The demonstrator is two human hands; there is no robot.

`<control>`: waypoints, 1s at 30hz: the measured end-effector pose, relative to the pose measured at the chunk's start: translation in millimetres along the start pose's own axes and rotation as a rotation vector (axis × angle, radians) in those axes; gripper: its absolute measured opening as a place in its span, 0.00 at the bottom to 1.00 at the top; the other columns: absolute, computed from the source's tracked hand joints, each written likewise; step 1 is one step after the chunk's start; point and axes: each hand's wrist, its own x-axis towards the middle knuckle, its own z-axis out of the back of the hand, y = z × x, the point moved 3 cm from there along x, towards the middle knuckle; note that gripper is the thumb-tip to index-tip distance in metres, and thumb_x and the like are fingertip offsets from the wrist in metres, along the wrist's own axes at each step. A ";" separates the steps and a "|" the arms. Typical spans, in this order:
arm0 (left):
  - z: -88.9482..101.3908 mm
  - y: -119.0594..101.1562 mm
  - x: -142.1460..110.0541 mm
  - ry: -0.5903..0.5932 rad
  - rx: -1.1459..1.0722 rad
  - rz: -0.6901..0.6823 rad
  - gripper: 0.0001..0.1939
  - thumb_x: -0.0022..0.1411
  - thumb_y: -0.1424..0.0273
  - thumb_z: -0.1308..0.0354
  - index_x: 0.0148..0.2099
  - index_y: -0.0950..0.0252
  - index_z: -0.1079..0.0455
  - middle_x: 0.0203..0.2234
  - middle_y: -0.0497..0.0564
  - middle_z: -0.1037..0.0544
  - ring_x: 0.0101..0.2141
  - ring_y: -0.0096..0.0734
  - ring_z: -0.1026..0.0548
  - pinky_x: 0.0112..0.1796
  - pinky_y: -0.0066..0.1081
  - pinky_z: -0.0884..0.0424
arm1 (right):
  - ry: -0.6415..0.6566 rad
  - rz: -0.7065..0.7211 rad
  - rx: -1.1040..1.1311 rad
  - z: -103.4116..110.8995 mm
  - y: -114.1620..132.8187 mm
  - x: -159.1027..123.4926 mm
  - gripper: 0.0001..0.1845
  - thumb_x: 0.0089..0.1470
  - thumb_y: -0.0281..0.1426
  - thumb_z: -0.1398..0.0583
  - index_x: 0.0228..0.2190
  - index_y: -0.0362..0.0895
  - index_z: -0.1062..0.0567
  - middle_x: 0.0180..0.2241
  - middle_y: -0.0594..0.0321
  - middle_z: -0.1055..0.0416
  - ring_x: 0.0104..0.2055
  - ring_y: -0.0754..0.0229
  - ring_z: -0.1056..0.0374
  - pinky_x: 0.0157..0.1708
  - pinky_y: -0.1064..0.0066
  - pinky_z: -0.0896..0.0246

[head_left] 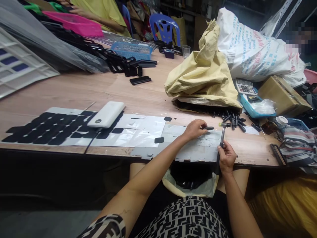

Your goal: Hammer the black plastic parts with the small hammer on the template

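Between the fingertips of my left hand (194,130) is a small black cylindrical piece (208,128), held level above a grey sheet (205,150). My right hand (226,157) is closed around the dark handle of a small hammer (223,132). Its head, with a yellowish end, points away from me and sits a short gap right of the piece. Beyond the hammer lies a pile of similar black pieces (234,119) at the mouth of a tan sack (201,76). In my lap, an opened bag (213,186) holds dark pieces that I cannot make out.
A white power bank (106,114) with a cable rests on a sheet of black stickers (47,127) at the left. Farther right are a calculator (245,86), a cardboard box (283,96) and a striped cloth (299,143). Across the table, a person in yellow (109,13) sits near a pink basket (74,24).
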 end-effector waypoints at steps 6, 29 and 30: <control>-16.0 19.0 -15.5 0.029 -0.022 -0.082 0.09 0.55 0.70 0.36 0.40 0.63 0.24 0.35 0.50 0.24 0.41 0.36 0.28 0.45 0.35 0.32 | 0.111 -0.025 -0.016 3.1 1.5 3.5 0.26 0.47 0.39 0.35 0.47 0.39 0.21 0.28 0.64 0.34 0.25 0.67 0.44 0.25 0.74 0.45; -15.9 19.1 -10.9 -0.003 -0.068 0.017 0.08 0.50 0.72 0.34 0.36 0.62 0.23 0.34 0.49 0.23 0.41 0.35 0.27 0.43 0.34 0.31 | 0.280 0.060 -0.191 12.2 12.4 -2.8 0.22 0.48 0.36 0.36 0.44 0.41 0.20 0.27 0.65 0.35 0.25 0.66 0.44 0.26 0.72 0.43; -16.0 19.4 -10.8 -0.008 -0.069 0.019 0.08 0.50 0.73 0.34 0.36 0.62 0.23 0.34 0.49 0.23 0.41 0.35 0.27 0.43 0.34 0.31 | 0.268 0.058 -0.184 12.7 12.5 -3.2 0.22 0.48 0.36 0.36 0.45 0.41 0.20 0.28 0.64 0.35 0.25 0.66 0.44 0.26 0.72 0.43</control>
